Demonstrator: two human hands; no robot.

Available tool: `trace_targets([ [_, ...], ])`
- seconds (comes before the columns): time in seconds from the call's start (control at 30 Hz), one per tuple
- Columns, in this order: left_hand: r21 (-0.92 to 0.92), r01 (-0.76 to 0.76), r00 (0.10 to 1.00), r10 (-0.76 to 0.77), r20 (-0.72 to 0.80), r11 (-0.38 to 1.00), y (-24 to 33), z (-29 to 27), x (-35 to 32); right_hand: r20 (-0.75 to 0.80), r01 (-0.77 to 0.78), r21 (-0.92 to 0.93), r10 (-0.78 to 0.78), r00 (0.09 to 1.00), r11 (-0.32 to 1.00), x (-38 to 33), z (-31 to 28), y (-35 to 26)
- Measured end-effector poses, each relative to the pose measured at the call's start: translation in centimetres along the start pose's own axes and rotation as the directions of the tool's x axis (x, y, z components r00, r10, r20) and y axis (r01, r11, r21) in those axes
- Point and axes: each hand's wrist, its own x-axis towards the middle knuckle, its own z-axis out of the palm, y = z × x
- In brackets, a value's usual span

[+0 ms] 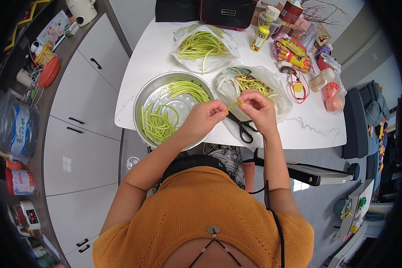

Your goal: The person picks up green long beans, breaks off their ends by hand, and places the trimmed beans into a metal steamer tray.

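Note:
Both my hands meet above the table's front edge, closed on one short green garlic scape (233, 106). My left hand (203, 118) pinches its lower end, while my right hand (259, 110) grips the upper end between thumb and fingers. Below my left forearm stands a perforated metal basin (139, 94). Long garlic scapes (158, 124) lie in it in two heaps. Beyond my right hand, an open plastic bag (277, 85) holds short scape ends (250, 82). Black-handled scissors (245, 133) lie beneath my hands, their blades partly hidden.
Another plastic bag (183, 62) with a bundle of scapes sits behind the basin. Farther right stand a yellow bottle (259, 37), packaged sausages (291, 54), a red cord (299, 91) and a bag of red fruit (333, 97). A dark case (228, 15) is at the back.

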Motion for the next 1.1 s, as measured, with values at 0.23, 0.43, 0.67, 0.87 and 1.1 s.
trace_targets([
  [0.23, -0.11, -0.002, 0.997, -0.007, -0.075, 0.994, -0.2, 0.0, 0.1, -0.153, -0.117, -0.187, 0.089, 0.984, 0.975, 0.0, 0.2, 0.5],
  [0.43, -0.075, 0.035, 0.995, -0.042, -0.092, 0.997, -0.6, -0.8, 0.6, -0.169, 0.095, -0.568, -0.228, 0.959, 0.818, 0.7, -0.4, 0.4],
  [0.67, -0.017, -0.038, 0.983, 0.034, -0.183, 0.999, -2.8, -1.7, 0.9, -0.107, -0.076, -0.74, -0.005, 0.994, 0.668, -1.6, -2.2, 1.5],
  [0.87, -0.015, -0.034, 0.982, 0.031, -0.187, 0.999, -3.1, -2.2, 0.6, 0.072, -0.039, -0.84, 0.183, 0.981, 0.541, -5.0, -1.8, 2.5],
  [1.1, -0.03, 0.001, 0.99, -0.005, -0.138, 1.0, -3.1, -1.9, 0.3, 0.16, 0.071, -0.882, 0.154, 0.975, 0.465, -5.5, -0.3, 3.8],
])
